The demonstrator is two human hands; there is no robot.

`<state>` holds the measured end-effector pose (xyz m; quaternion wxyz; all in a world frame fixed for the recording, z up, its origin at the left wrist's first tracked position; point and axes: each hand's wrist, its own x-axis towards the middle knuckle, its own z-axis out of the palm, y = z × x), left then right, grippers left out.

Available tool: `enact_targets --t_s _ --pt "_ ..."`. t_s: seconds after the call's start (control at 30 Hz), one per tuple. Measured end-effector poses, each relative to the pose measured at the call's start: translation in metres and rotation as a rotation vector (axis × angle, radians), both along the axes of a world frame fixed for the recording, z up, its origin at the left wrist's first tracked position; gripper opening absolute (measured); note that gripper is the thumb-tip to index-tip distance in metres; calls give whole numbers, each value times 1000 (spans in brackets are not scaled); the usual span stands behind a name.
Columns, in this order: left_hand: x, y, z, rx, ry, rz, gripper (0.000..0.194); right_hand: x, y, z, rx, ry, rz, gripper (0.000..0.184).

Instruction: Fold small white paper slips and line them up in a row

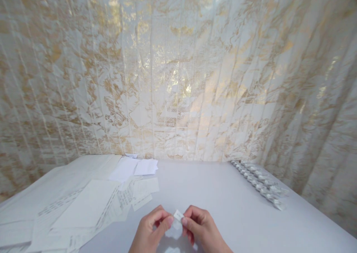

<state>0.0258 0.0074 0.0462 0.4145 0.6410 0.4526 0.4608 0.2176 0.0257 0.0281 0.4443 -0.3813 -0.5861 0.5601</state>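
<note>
Low in the middle of the head view, my left hand (156, 226) and my right hand (201, 225) face each other. Thumb and forefinger of each pinch one side of a small white label-like piece (178, 215) with a faint dark mark. Just beneath it, between the hands, shows a pale translucent piece (175, 231); whether it is joined to the label or lies on the table cannot be made out. Another whitish shape (172, 250) is cut off by the bottom edge.
White printed sheets (86, 204) overlap across the left of the white table (223, 193), with smaller paper slips (146, 166) at their far right. Rows of small shiny silvery-clear items (258, 184) line the right side. A white-and-gold patterned curtain (178, 78) hangs behind the table.
</note>
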Motion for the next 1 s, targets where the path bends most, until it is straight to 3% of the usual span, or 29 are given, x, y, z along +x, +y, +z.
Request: enact_targets --t_s 0.13,0.23,0.53,0.67,1.0 --pt "7 -5 -2 -190 -271 -111 60 5 -4 4 174 -134 -82 55" --pt "10 -7 -4 -222 -380 -95 62 6 -5 7 265 -171 -81 46" --pt "5 -3 -11 -149 -298 -20 57 3 2 -5 129 145 24 36" --pt "9 -8 -7 -116 -265 -15 55 0 0 -4 84 148 16 40" --pt "10 -9 -13 -13 -134 12 47 -8 -5 2 134 105 -45 55"
